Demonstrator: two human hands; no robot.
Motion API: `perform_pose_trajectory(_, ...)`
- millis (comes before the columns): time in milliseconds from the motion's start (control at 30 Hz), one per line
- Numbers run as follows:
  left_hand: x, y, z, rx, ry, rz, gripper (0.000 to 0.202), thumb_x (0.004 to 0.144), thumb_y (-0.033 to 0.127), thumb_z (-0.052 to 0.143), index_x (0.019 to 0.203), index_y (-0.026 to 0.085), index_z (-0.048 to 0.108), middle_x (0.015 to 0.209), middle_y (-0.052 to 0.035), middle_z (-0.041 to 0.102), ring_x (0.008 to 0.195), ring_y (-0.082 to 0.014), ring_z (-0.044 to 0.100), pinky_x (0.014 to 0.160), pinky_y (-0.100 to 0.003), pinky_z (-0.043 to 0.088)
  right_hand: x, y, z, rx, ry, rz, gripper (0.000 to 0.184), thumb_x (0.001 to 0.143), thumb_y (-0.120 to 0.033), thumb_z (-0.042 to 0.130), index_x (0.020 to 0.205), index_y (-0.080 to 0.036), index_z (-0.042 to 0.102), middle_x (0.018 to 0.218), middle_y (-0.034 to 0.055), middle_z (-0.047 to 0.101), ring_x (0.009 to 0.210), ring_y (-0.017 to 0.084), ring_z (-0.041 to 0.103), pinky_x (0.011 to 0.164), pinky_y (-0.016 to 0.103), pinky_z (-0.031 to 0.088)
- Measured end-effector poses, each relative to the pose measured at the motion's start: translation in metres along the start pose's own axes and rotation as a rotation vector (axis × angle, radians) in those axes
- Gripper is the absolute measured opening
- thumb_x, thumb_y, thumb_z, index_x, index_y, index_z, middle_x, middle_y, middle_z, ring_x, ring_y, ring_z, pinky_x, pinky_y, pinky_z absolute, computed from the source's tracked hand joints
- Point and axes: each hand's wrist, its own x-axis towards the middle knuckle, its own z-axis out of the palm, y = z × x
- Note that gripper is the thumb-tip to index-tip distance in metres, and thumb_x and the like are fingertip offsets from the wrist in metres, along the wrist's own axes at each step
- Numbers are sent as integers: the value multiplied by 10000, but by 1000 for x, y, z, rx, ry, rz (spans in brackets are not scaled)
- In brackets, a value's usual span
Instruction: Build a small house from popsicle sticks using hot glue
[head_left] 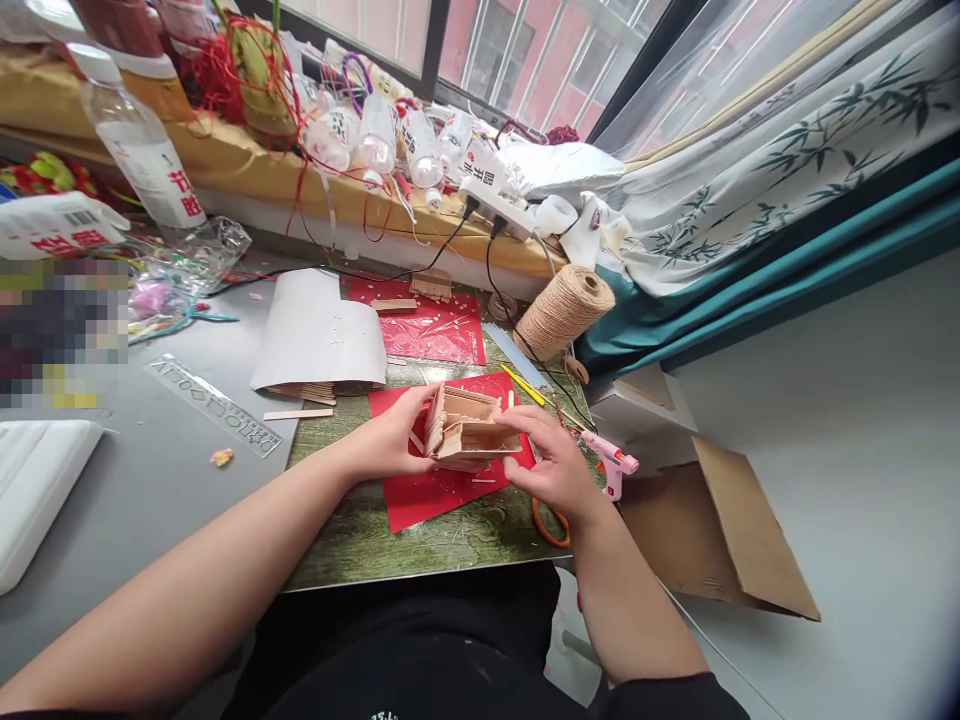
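A small box built of wooden craft sticks (472, 437) is held between my two hands over a red sheet (420, 505). Its top is open and inner dividers show. My left hand (394, 435) grips its left side, thumb at the near edge and fingers at the far one. On the right side, my right hand (551, 460) pinches a projecting part between thumb and fingers. Close to my right hand lie a pink glue gun (611, 462) and scissors with orange handles (551, 525), partly covered by the hand. A yellow pencil (523, 384) lies just beyond.
A twine spool (566, 310) stands at the back right. Behind the box, a second red sheet (450, 335) bears stick pieces. White paper (322, 330) covers more craft sticks. A clear stencil ruler (214, 405) lies left; a cardboard box (750, 530) sits right, below the table. Black cords cross the back.
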Motion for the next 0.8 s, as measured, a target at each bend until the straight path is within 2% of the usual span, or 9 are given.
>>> perform_pose_trajectory(200, -2, 0, 1, -4, 8, -33, 1212, 760, 337, 915, 1740, 310, 202, 1722, -202, 402, 1568, -428, 501, 1278, -621, 470, 3, -2, 5, -49, 51, 13, 548, 849, -151, 699, 1372, -313, 713, 1333, 66, 740, 1267, 277, 705, 1197, 511, 539)
perform_pose_trajectory(400, -3, 0, 1, -21, 0, -31, 1202, 764, 324, 906, 1740, 300, 206, 1716, -213, 406, 1559, -428, 511, 1259, -622, 486, 5, -1, 6, -56, -11, 54, 515, 901, -176, 701, 1396, -321, 708, 1361, 75, 712, 1288, 269, 694, 1160, 480, 565)
perform_pose_trajectory(667, -1, 4, 2, -45, 17, -49, 1199, 757, 352, 908, 1735, 286, 219, 1693, -229, 425, 1519, -456, 548, 1211, -643, 527, 4, 1, 11, -146, -49, -46, 533, 948, -161, 663, 1459, -313, 658, 1348, 97, 710, 1268, 281, 688, 1131, 505, 580)
perform_pose_trajectory(800, -1, 3, 2, -7, 19, -46, 1212, 743, 365, 920, 1734, 289, 226, 1688, -222, 425, 1520, -452, 544, 1217, -635, 524, 5, -2, 9, -225, -59, -96, 598, 982, -272, 734, 1561, -313, 585, 1365, 116, 707, 1274, 312, 681, 1118, 534, 590)
